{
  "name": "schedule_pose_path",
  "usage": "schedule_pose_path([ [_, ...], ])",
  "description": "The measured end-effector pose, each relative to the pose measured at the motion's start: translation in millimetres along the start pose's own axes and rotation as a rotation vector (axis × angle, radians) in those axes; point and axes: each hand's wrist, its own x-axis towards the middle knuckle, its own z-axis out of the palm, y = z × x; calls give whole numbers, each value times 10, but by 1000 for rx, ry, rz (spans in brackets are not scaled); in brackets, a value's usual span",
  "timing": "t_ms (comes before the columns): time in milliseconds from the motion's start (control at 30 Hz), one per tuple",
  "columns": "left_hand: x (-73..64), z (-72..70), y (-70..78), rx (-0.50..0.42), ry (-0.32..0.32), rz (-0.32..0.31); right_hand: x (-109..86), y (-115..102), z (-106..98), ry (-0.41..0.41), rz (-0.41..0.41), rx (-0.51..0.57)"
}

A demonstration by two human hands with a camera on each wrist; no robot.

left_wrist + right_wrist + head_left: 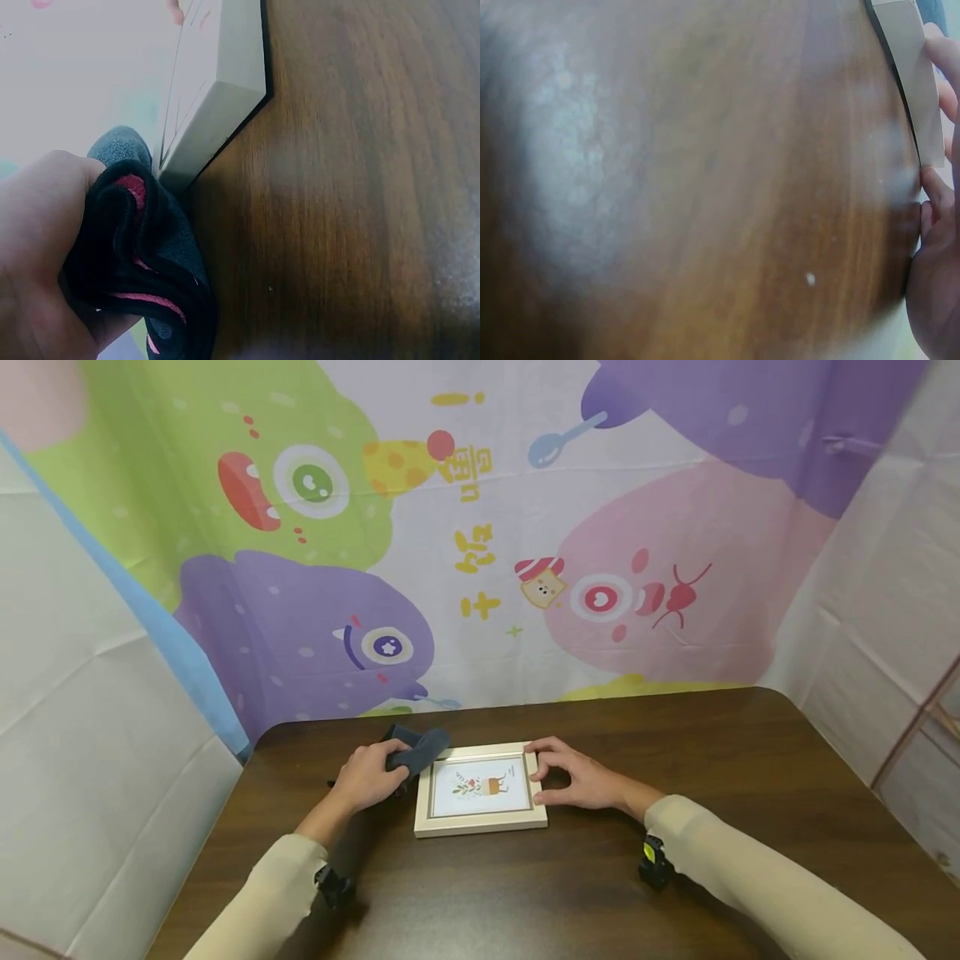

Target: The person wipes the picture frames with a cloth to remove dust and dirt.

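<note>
In the head view, a cream picture frame point(480, 828) lies flat on the table, with a small plant-and-animal drawing behind its pane. My left hand point(367, 778) grips a bunched dark blue-grey cloth point(426, 750) at the frame's left side, and the cloth overlaps the far left corner. Black edging and pink inner strips of the cloth point(176, 232) show in the left wrist view, close beside the frame's edge point(214, 120). With curled fingers and thumb, my right hand point(581, 779) holds the frame's right side. Fingertips touch that side point(915, 82) in the right wrist view.
The brown wooden table point(480, 893) reaches back to a hanging curtain point(495, 652) printed with cartoon monsters. Pale fabric walls point(82, 710) stand at both sides. A small black wrist camera point(333, 887) sits on each of the cream sleeves.
</note>
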Motion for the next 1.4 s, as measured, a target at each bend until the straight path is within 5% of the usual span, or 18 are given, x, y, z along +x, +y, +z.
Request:
schedule_pose_path([
  [533,-163,26,-7,-42,-14,18,-6,-18,3,-4,1,9],
  [933,-325,-77,-62,121,-172,285,2,-28,-11,-6,6,8],
  [1067,-310,-54,-151,127,-142,350,3,-31,-22,-10,-2,-8],
  [1400,-331,-39,-121,33,-90,233,-4,-5,-25,-1,-23,-53],
])
